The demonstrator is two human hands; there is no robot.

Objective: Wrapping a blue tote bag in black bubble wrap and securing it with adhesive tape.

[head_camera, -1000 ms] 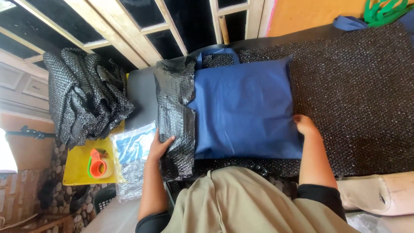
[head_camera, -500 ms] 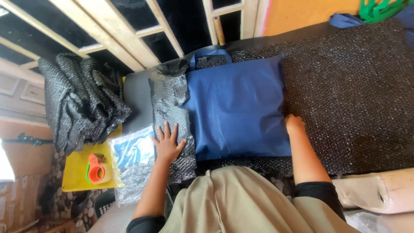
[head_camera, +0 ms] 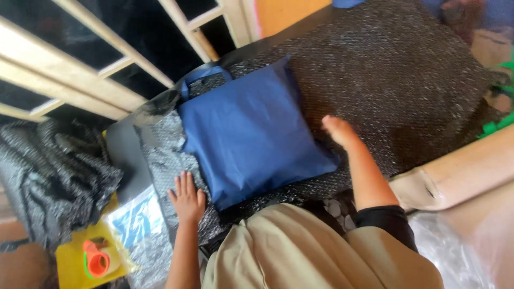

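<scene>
— Where is the bag?
— From the head camera, a navy cloth bag (head_camera: 251,131) lies flat on black bubble wrap (head_camera: 396,80) covering the table.
— And the hands?
— The left hand (head_camera: 187,198) rests open, fingers spread, on the wrap's folded edge beside the bag. The right hand (head_camera: 338,130) presses flat at the bag's right edge, gripping nothing.
— Anything else?
— An orange tape dispenser (head_camera: 96,261) sits lower left.

One blue cloth bag (head_camera: 251,136) lies near the centre. One sheet of black bubble wrap (head_camera: 396,80) spreads toward two o'clock. One heap of dark wrap (head_camera: 48,176) sits at nine o'clock, one orange tape dispenser (head_camera: 96,259) at seven o'clock. Two hands show: the left hand (head_camera: 187,198) and the right hand (head_camera: 338,130).
</scene>
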